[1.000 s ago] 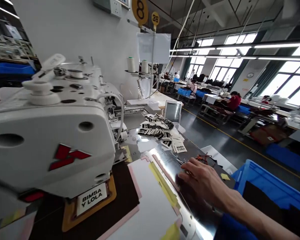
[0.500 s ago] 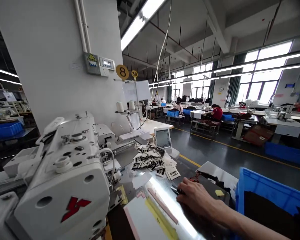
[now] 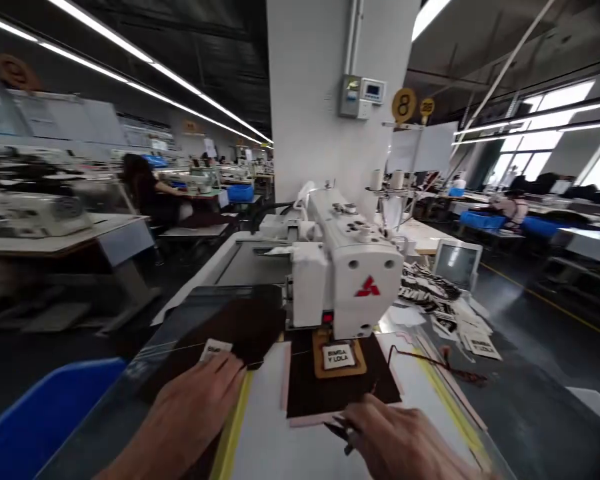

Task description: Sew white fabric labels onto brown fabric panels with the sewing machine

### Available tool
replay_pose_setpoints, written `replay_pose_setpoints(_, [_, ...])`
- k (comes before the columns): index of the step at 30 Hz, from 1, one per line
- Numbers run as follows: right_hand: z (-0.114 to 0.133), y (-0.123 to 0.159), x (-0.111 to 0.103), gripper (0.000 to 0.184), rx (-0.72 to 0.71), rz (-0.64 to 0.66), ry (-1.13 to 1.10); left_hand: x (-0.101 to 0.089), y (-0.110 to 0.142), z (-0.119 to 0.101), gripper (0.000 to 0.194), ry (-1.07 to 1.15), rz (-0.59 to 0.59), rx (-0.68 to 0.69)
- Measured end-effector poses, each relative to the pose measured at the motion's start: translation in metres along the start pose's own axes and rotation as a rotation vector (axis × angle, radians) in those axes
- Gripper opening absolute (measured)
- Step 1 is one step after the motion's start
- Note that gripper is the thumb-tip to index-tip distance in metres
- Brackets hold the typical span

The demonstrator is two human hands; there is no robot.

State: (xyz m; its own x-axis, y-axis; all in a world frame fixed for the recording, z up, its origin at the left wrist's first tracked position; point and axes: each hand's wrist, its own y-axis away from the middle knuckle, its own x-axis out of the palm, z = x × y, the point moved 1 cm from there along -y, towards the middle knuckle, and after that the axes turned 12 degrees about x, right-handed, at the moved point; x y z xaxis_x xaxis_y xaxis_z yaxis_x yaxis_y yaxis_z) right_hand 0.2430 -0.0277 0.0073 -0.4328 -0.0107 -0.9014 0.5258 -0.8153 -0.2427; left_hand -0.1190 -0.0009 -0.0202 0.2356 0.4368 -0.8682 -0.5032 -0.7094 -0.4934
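Note:
My left hand [image 3: 200, 407] is closed on the edge of a dark brown fabric piece [image 3: 250, 327], its fingertips beside a white label [image 3: 216, 348]. A thread runs across that label. In my right hand [image 3: 395, 433] are small thread snips [image 3: 337, 432], blades pointing left. They lie just in front of a second dark brown fabric panel [image 3: 305, 397], flat under the head of the white sewing machine [image 3: 365, 280]. A tan frame [image 3: 320, 367] surrounds a white "BIMBA Y LOLA" label [image 3: 339, 357] on this panel.
Loose printed labels [image 3: 480, 343] are heaped right of the machine, near a small screen [image 3: 457, 263]. A blue bin [image 3: 50, 407] stands at lower left. A reddish-brown cord [image 3: 460, 373] lies right of the panel. A co-worker [image 3: 147, 190] sits at the left back.
My view has swung left, bringing the machine's front to the middle. My left hand has come into view on fabric. The right hand, with the snips, is now in front of the machine.

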Motion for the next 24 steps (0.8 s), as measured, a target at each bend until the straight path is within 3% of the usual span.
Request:
replay_pose_setpoints(4, [0.043,-0.059,0.030,0.008,0.162,0.089,0.099,0.001,-0.002,-0.004,0.040,0.032,0.073,-0.071])
replay_pose_setpoints(9, [0.056,-0.104,0.050,0.010,0.218,0.097,0.243,-0.003,-0.009,-0.008,0.040,0.108,0.085,-0.129])
replay_pose_setpoints(16, [0.073,-0.129,0.061,0.013,0.108,0.130,0.295,-0.008,-0.008,-0.005,0.040,0.168,0.061,-0.170])
replay_pose_setpoints(19, [0.073,-0.134,0.062,0.003,0.144,0.085,0.279,-0.013,-0.008,0.007,0.040,0.206,0.023,-0.220])
replay_pose_setpoints(24, [0.065,-0.130,0.061,0.008,0.188,0.085,0.225,-0.033,-0.007,0.023,0.046,0.316,-0.047,-0.366])
